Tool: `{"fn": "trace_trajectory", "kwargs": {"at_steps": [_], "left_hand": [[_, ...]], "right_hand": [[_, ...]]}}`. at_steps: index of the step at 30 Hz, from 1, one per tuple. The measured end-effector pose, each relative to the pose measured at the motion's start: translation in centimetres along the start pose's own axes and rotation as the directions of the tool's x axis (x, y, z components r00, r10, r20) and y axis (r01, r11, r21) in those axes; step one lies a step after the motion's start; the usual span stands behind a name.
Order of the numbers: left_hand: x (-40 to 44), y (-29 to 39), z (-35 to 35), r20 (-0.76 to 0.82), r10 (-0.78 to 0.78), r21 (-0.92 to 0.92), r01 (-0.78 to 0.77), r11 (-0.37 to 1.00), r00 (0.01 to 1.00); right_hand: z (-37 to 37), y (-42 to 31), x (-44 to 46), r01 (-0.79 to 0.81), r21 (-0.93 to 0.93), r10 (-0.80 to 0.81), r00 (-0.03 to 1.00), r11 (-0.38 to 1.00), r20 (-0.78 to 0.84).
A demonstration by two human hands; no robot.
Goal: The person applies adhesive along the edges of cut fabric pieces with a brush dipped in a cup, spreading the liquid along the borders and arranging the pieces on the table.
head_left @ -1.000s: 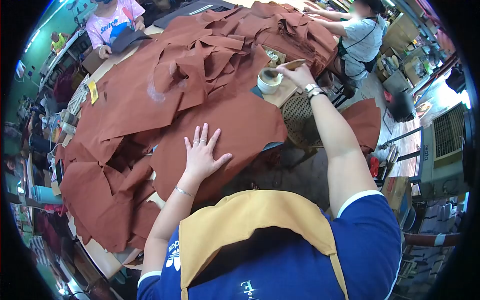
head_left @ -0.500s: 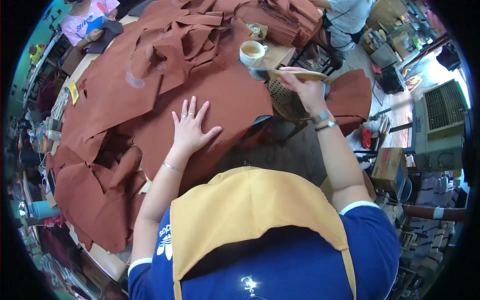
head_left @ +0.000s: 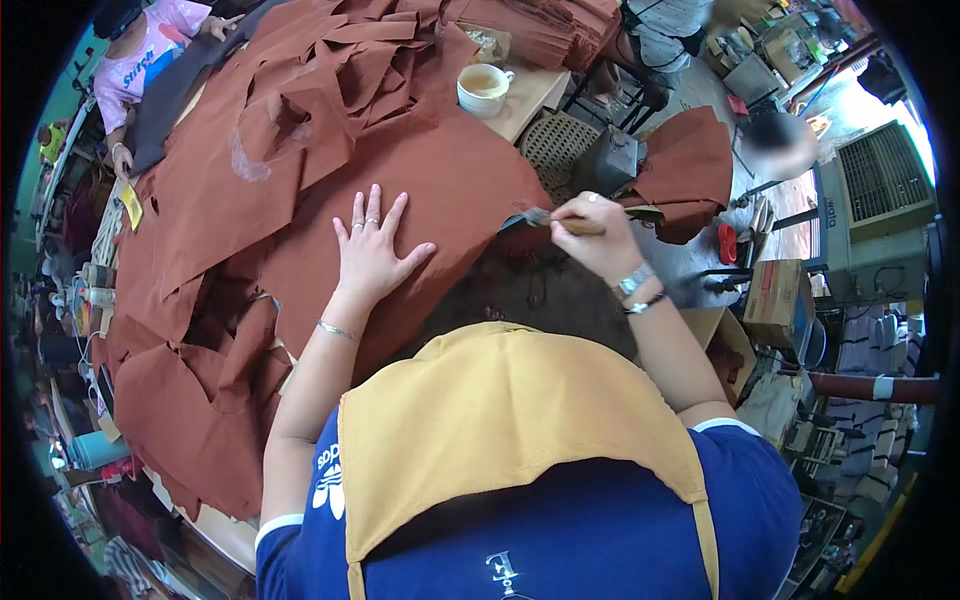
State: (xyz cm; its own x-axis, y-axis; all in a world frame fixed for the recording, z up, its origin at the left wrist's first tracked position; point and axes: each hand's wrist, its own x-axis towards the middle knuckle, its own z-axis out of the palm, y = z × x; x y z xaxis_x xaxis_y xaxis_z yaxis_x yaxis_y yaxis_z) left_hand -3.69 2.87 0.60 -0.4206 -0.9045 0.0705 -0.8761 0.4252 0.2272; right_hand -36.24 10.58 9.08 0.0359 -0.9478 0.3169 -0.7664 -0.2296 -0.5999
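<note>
The brush has come down to the right edge of the red cloth.
The right hand has its fingers closed on the brush; the left hand lies flat on the cloth, fingers wide. The cloth is on the counter, near the cup. There is open room over the floor, on the near side.

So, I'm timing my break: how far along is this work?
Done, it seems: the reddish-brown sheet is spread out, with the left hand flat on it. In hand: the right hand holds a brush at the sheet's blue-green edge. Left, probably: that edge, and perhaps the heaped pieces, though I can't tell whether those are finished.
</note>
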Motion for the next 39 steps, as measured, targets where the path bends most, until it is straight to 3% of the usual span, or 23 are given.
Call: {"fn": "trace_trajectory", "kwargs": {"at_steps": [3, 5, 8, 13, 15, 17, 19, 21, 22, 23, 25, 27, 28, 31, 32, 33, 35, 37, 39], "left_hand": [[0.0, 0.1, 0.0, -0.002, 0.0, 0.001, 0.0, 1.0, 1.0], [0.1, 0.1, 0.0, -0.007, 0.004, -0.002, -0.004, 1.0, 1.0], [0.4, 0.3, 0.1, -0.007, 0.008, -0.008, -0.009, 1.0, 1.0], [1.0, 0.2, -0.1, 0.022, 0.017, -0.001, -0.017, 1.0, 1.0], [1.7, 0.2, 0.1, 0.029, 0.032, 0.015, -0.033, 0.999, 0.999], [2.5, 0.2, 0.3, 0.031, 0.062, 0.014, -0.062, 0.998, 0.998], [3.3, -0.2, 0.4, 0.032, 0.095, 0.027, -0.096, 0.995, 0.995], [4.0, -0.4, 0.6, 0.035, 0.126, 0.036, -0.128, 0.991, 0.991], [4.4, -0.4, 0.7, 0.03, 0.137, 0.028, -0.138, 0.99, 0.99], [4.8, -0.5, 0.7, 0.029, 0.149, 0.021, -0.15, 0.988, 0.988], [5.7, -0.4, 0.5, 0.044, 0.178, 0.013, -0.179, 0.984, 0.983], [6.7, -0.4, 0.3, 0.069, 0.206, 0.007, -0.207, 0.978, 0.976], [7.1, -0.5, 0.5, 0.057, 0.222, 0.006, -0.223, 0.975, 0.973], [8.0, -0.8, 0.9, 0.044, 0.268, 0.007, -0.269, 0.963, 0.962], [8.4, -0.7, 1.0, 0.034, 0.279, 0.002, -0.28, 0.96, 0.96], [8.7, -0.7, 1.1, 0.029, 0.292, -0.001, -0.292, 0.956, 0.956], [9.2, -0.8, 1.2, 0.026, 0.318, -0.003, -0.318, 0.948, 0.948], [10.0, -0.6, 1.2, 0.024, 0.342, -0.002, -0.342, 0.94, 0.939], [10.6, -0.3, 1.1, 0.046, 0.354, 0.012, -0.355, 0.935, 0.934]], "right_hand": [[-2.5, -0.2, 0.3, -0.089, -0.104, 0.088, 0.996, 0.991, -0.011], [-1.6, -0.5, 1.3, -0.093, -0.025, 0.091, 0.992, 0.995, -0.09], [1.7, 0.3, 2.1, -0.007, 0.127, 0.007, 1.0, 0.992, -0.003], [-2.3, 0.8, 1.8, -0.099, -0.148, 0.109, 0.992, 0.984, 0.062], [-1.5, 0.2, 2.7, -0.009, 0.035, 0.01, 1.0, 0.999, -0.009], [0.7, -0.1, 3.5, 0.112, 0.2, -0.124, 0.991, 0.973, 0.046], [1.1, 0.2, 3.1, 0.11, 0.188, -0.138, 0.98, 0.976, 0.141], [-1.3, 1.8, 3.1, 0.047, 0.071, -0.058, 0.985, 0.996, 0.162], [-2.8, 2.3, 3.3, 0.038, -0.125, -0.012, 0.979, 0.991, 0.204], [-3.2, 2.9, 3.2, 0.03, -0.163, 0.002, 0.981, 0.986, 0.192], [-2.1, 1.3, 3.5, 0.098, 0.066, -0.103, 0.991, 0.993, 0.089], [0.2, -0.1, 3.6, 0.099, 0.221, -0.129, 0.984, 0.97, 0.123], [0.9, 0.1, 3.2, 0.185, 0.203, -0.216, 0.966, 0.961, 0.141], [-1.3, 2.3, 2.9, 0.152, 0.108, -0.166, 0.976, 0.982, 0.138], [-2.6, 3.1, 2.8, 0.092, -0.071, -0.079, 0.982, 0.993, 0.169], [-3.1, 3.1, 2.7, 0.064, -0.095, -0.049, 0.986, 0.993, 0.158], [-1.7, 0.7, 3.0, 0.129, 0.1, -0.134, 0.99, 0.987, 0.045], [0.7, -0.7, 2.9, 0.162, 0.216, -0.184, 0.979, 0.963, 0.086], [0.9, -0.3, 2.3, 0.163, 0.14, -0.181, 0.975, 0.977, 0.128]]}}
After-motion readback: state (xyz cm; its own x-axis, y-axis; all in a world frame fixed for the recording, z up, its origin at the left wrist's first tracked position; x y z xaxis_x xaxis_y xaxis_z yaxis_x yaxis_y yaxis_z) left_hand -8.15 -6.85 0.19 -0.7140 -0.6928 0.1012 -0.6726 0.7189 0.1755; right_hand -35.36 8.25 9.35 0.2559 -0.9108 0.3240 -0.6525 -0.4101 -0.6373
